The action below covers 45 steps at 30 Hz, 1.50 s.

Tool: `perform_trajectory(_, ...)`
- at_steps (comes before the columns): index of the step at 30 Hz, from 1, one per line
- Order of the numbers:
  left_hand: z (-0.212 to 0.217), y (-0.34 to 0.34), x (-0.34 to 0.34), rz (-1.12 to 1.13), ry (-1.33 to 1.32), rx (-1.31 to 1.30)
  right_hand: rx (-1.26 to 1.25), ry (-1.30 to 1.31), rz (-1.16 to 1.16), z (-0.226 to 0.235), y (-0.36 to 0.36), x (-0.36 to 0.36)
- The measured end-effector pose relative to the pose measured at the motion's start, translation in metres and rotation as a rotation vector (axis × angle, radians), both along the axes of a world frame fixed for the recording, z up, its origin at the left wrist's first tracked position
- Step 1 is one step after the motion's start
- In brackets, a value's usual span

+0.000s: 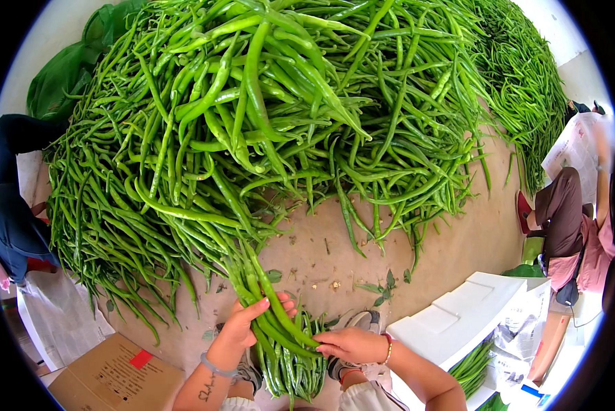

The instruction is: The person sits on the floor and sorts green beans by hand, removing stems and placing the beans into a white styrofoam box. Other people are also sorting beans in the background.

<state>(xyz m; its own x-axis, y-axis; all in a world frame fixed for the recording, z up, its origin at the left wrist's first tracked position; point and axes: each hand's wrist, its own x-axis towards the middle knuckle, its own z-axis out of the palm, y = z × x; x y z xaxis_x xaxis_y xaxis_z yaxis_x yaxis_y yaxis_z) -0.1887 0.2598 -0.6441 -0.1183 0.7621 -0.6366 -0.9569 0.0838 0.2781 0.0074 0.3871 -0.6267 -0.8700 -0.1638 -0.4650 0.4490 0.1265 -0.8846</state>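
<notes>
1. the left hand point(242, 327) has its fingers curled shut around a bunch of long slender green chilli peppers point(280, 339), gripping near the upper end.
2. the right hand point(352, 344) lies at about three o'clock from the bunch, fingers half closed, tips pressing its side.
3. the bunch's long axis runs from eleven o'clock down to five o'clock, between both hands.
4. the big heap of loose green peppers point(287, 116) lies at twelve o'clock on the tan floor point(458, 240); the left hand is nearer.
5. a white foam box point(458, 315) sits at four o'clock.
</notes>
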Motion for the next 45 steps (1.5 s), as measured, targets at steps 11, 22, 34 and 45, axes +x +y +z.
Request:
perform_trajectory(11,0.002,-0.013,-0.014,0.013,0.011,0.052,0.65,0.025,-0.685,-0.078,0.086,-0.046)
perform_trajectory(22,-0.001,-0.021,-0.025,-0.023,0.058,-0.127,-0.262,-0.283,-0.693,-0.039,0.075,-0.027)
perform_trajectory(34,-0.016,-0.011,0.023,-0.314,-0.228,-0.148,1.121,0.525,0.056,0.008,0.013,-0.043)
perform_trajectory(45,-0.011,-0.023,0.013,-0.432,0.084,-0.035,0.955,0.325,-0.398,0.003,0.001,-0.029)
